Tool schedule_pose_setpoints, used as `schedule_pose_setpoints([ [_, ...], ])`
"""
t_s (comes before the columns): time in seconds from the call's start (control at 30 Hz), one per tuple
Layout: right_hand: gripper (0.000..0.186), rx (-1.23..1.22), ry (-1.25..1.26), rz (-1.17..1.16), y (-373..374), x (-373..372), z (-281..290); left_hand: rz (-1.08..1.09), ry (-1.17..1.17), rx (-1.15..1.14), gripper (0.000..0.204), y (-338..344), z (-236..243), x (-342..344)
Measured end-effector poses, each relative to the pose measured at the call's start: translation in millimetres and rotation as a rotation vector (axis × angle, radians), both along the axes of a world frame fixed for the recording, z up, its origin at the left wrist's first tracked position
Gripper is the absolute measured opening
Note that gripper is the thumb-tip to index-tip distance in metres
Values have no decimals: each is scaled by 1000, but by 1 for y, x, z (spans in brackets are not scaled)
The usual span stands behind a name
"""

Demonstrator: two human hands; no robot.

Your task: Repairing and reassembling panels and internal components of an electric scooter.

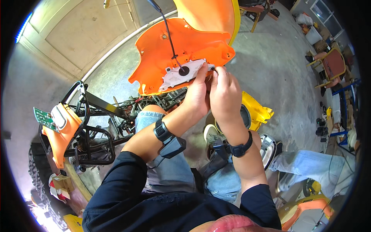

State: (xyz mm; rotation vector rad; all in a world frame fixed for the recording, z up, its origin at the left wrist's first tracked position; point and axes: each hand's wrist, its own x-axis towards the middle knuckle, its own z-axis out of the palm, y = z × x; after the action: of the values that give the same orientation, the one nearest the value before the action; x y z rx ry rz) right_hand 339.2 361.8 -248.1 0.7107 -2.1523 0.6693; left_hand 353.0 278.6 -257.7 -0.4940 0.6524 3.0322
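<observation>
In front of me an orange plastic fairing panel is held up with its inner side showing. Set into it is a pale grey headlight housing with a round black rubber cap, from which a black cable runs upward. My left hand grips the housing's near right edge, its thumb lying on top and the other fingers hidden underneath. Beside it, my right hand is closed in a pinch at the housing's right corner. Something small and dark shows at its fingertips, too small to name.
A stripped motorcycle frame with an orange tail piece stands at the left. Under my right forearm a yellow part lies on the concrete floor. Another person's jeans-clad leg reaches in from the right. Behind the panel rises a large yellow-orange piece.
</observation>
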Motion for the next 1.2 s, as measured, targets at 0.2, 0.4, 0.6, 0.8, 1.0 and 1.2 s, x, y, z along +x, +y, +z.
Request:
schedule_pose_setpoints([
  [0.2,21,-3,29,-13,-3,-2,3,-55,30,18,32,2,3,2],
  [0.4,27,104,38,-15,1,-4,2,-89,19,-30,34,0,-3,0],
  [0.6,33,92,-135,-49,-2,1,4,-95,-19,1,35,-1,4,4],
  [0.8,37,34,-131,-18,-1,-1,4,-89,-5,-43,36,4,-1,4],
  [1.0,37,52,-151,6,-2,0,8,-91,-5,-2,33,1,1,4],
  [1.2,37,72,-489,-13,0,2,14,-125,0,-28,34,1,-1,5],
])
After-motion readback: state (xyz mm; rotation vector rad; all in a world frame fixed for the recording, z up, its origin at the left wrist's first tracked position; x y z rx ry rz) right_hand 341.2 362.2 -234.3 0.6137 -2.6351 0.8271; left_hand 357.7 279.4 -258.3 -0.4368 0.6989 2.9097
